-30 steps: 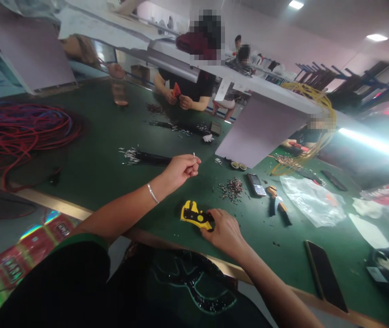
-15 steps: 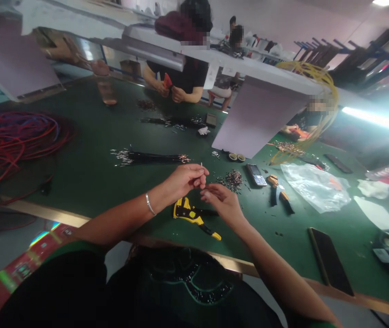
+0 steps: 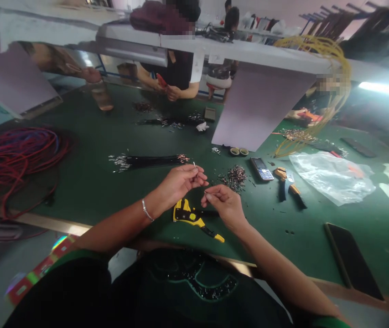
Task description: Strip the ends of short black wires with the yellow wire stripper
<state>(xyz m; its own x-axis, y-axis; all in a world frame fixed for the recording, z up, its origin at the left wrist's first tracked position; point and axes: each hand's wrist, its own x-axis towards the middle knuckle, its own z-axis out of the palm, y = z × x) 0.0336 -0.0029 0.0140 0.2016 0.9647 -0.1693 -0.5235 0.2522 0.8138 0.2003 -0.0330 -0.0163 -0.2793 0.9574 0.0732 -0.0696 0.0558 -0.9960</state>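
My left hand [image 3: 184, 180] is closed in a pinch over the table, with a small thin piece with a pale, silvery tip [image 3: 194, 164] poking up between thumb and forefinger. Just right of it, my right hand [image 3: 224, 202] pinches something tiny and dark near its fingertips, too small to name. The two hands are close but apart. Below them lies a yellow-and-black wire stripper [image 3: 194, 217], partly behind my right hand. Beyond my left hand is a bundle of black wires [image 3: 153, 160] with silvery ends. A pile of small dark and coppery bits [image 3: 236, 176] lies beyond my right hand.
To the right are a keypad phone [image 3: 261, 169], orange-and-black pliers [image 3: 288, 186], a clear plastic bag [image 3: 331, 177] and a smartphone [image 3: 353, 259]. Coiled red and blue cable [image 3: 19, 159] lies left. A shelf support panel [image 3: 256, 107] stands ahead; a co-worker's hands [image 3: 168, 91] work across the table.
My hands have drawn slightly apart, and my left fingers have spread a little while keeping the pinch. The view has shifted slightly.
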